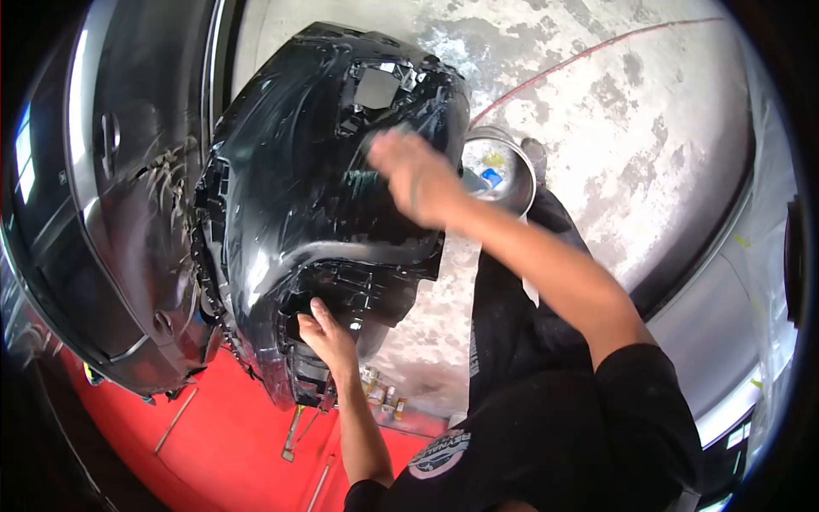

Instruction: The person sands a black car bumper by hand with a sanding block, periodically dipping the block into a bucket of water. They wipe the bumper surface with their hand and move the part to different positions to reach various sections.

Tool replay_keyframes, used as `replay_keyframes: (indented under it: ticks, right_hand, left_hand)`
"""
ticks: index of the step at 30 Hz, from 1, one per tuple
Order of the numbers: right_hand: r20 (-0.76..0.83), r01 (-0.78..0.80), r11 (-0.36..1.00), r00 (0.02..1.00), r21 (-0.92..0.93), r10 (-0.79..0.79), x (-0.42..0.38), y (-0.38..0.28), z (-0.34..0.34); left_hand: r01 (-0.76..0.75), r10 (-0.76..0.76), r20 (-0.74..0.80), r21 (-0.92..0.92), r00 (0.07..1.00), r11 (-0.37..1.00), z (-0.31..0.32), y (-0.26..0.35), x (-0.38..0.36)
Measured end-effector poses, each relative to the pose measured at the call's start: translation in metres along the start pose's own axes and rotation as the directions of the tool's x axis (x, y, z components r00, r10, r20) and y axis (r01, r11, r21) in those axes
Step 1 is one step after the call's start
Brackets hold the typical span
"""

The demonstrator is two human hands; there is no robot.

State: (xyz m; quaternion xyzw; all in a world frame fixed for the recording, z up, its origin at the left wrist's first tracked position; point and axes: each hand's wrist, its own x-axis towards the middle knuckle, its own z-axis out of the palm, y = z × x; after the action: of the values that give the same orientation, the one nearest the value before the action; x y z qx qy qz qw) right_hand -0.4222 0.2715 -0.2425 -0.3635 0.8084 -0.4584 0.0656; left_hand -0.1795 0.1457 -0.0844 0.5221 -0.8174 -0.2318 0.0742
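A black car bumper (299, 179), off the car and glossy with wet streaks, stands in front of me. My left hand (327, 334) grips its lower edge by the grille openings, fingers curled onto the plastic. My right hand (412, 175) lies against the upper face of the bumper, close to a square cut-out (375, 85). That hand is blurred by motion, and I cannot tell whether anything is under its palm. My black trousers (512, 307) and shoe (535, 154) show to the right of the bumper.
A round metal can (512, 183) with blue and yellow items inside stands on the stained concrete floor (623, 111) by my foot. A dark car body (111, 213) fills the left side. Below is a red floor (230, 444), and a masked grey panel (725, 333) is at right.
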Motion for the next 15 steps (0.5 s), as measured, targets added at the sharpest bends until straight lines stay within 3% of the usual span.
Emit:
replay_keyframes:
  ticks: [1, 4, 5, 6, 8, 10, 11, 12, 14, 15]
  right_hand:
    - [0.151, -0.125, 0.992, 0.981, 0.03, 0.119, 0.013, 0.042, 0.011]
    - [0.038, -0.204, 0.971, 0.979, 0.125, 0.201, 0.026, -0.009, 0.011]
    - [-0.109, -0.03, 0.995, 0.993, 0.094, 0.04, 0.014, -0.036, 0.015]
    - [-0.07, 0.011, 0.986, 0.998, 0.164, 0.001, 0.002, -0.062, 0.006]
    - [-0.069, 0.051, 0.971, 0.997, 0.232, -0.036, -0.018, -0.062, 0.005]
    - [-0.001, -0.022, 0.997, 1.0, 0.074, 0.022, -0.011, -0.008, -0.011]
    - [0.37, -0.324, 0.938, 0.892, 0.119, 0.261, 0.003, 0.04, -0.016]
    - [0.322, -0.252, 0.968, 0.915, -0.011, 0.242, 0.006, 0.056, -0.018]
    - [0.118, -0.093, 0.992, 0.988, -0.08, 0.102, -0.037, 0.002, -0.017]
    - [0.109, -0.063, 0.995, 0.993, 0.079, 0.054, -0.058, -0.032, -0.021]
  left_hand:
    - [-0.027, 0.027, 0.005, 0.021, 1.0, 0.999, -0.001, -0.002, 0.0]
    - [-0.11, 0.11, 0.009, 0.057, 0.994, 0.992, 0.003, -0.012, 0.005]
    - [-0.042, 0.042, 0.0, 0.01, 0.999, 0.999, 0.003, -0.005, 0.002]
    - [0.023, -0.023, 0.002, -0.031, 1.0, 0.999, 0.001, -0.001, -0.001]
    - [-0.024, 0.024, 0.013, 0.009, 1.0, 1.0, 0.002, -0.001, 0.001]
    - [-0.033, 0.032, 0.034, 0.021, 0.999, 0.999, -0.002, 0.003, 0.0]
    - [-0.021, 0.021, 0.009, 0.01, 1.0, 1.0, -0.001, -0.005, 0.0]
    - [-0.027, 0.027, 0.012, 0.011, 1.0, 1.0, -0.006, -0.008, -0.002]
    - [-0.035, 0.035, 0.016, 0.012, 0.999, 0.999, -0.001, -0.01, 0.002]
    - [-0.005, 0.005, 0.021, -0.029, 1.0, 1.0, 0.0, -0.007, 0.001]
